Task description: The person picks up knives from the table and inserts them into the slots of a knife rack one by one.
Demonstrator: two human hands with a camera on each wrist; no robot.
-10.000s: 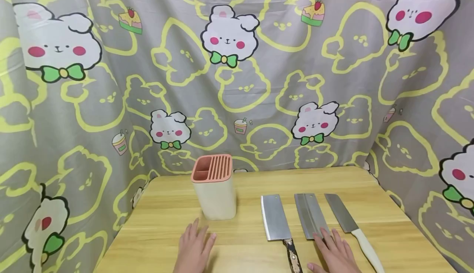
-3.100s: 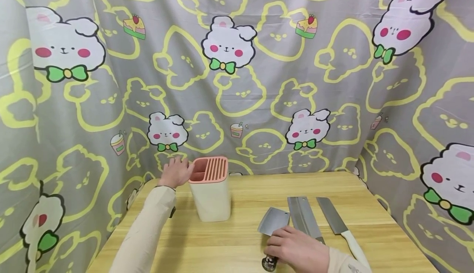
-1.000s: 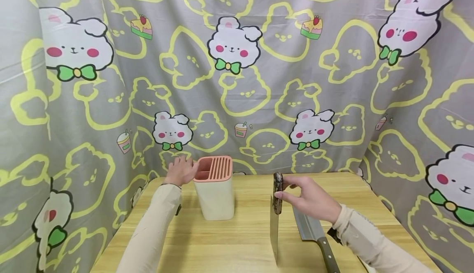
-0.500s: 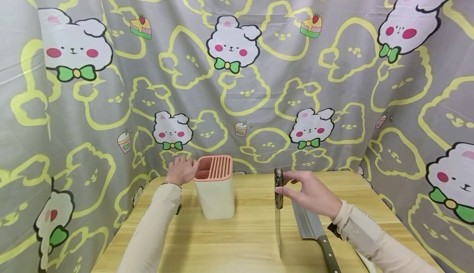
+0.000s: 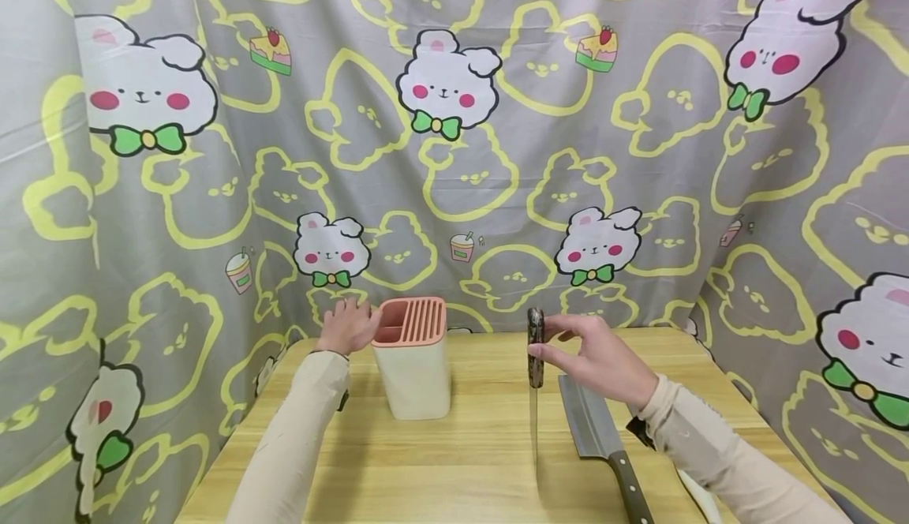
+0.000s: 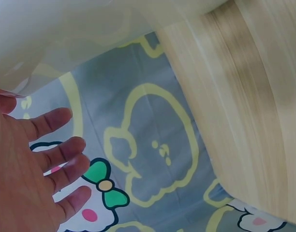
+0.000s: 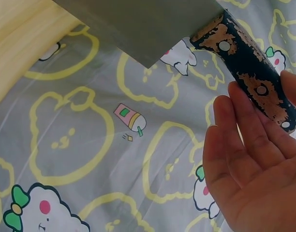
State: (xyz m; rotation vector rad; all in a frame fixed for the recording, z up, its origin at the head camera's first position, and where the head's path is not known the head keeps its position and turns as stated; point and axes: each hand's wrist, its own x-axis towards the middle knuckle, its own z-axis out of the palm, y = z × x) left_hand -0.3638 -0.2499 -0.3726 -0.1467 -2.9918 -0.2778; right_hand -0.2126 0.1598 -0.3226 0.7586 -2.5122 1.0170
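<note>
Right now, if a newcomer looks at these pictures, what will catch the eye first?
Most likely the cleaver, held blade-down in the right hand over the table. Next, probably, the cream holder with its pink slotted top, to the cleaver's left, the left hand at its rim. Behind them hangs the grey curtain with its cartoon faces.

Grey cartoon-print curtain behind wooden table.

Pale wood-grain desk, grey cloth hanging behind it and along both sides, yellow animal outlines printed all over, white rabbit-like heads with pink cheeks and green bows, strawberry-topped cake slices higher up, small cups with straws lower down
</note>
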